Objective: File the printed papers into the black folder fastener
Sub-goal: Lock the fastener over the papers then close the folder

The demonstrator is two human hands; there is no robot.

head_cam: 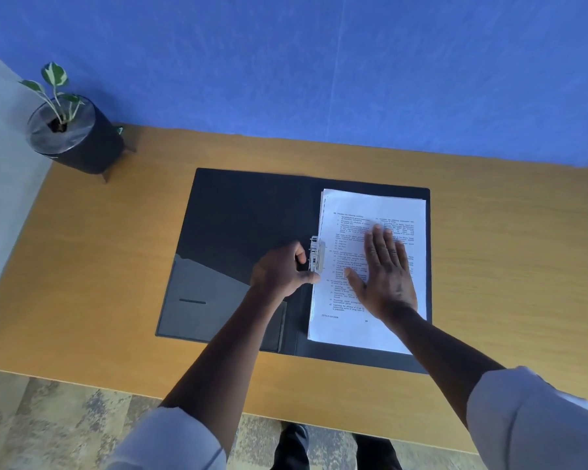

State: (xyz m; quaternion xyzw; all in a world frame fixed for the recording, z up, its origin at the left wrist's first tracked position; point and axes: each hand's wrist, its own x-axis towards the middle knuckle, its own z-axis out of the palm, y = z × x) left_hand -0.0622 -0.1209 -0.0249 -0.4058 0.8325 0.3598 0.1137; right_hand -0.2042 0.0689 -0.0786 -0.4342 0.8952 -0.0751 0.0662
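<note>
The wooden table (489, 300) is carrying everything, with the black folder (238, 218) lying open across its middle, nearer the far edge than the near one. A potted plant (72, 137) is sitting at the far left corner, well apart from the work.

The printed papers (374, 334) are lying as a stack on the folder's right half, spine edge tucked against the fastener (316, 256) at the middle of the fold.

My right hand (386, 276) is lying flat on the stack, fingers straight and spread, pressing the sheets down, gripping nothing. My left hand (282, 269) is curling round the fastener, thumb and fingers pinching at its clip from the left side. Can't tell if the clip is already locked or still open; too small and half hidden by my fingers.

Judgement: I'm working the closing step, papers seated, clip being pressed home.

To do it well:
- I'm keeping the flat palm firm so the stack is not sliding toward the right edge of the folder.
- I'm keeping the spine edge of the sheets square to the fold; the top sheets look slightly fanned at the far corner, so I should be tapping them even first.
- I'm pressing the clip straight down, not dragging it sideways, or the sheets may be tearing or buckling at the fastener.
</note>
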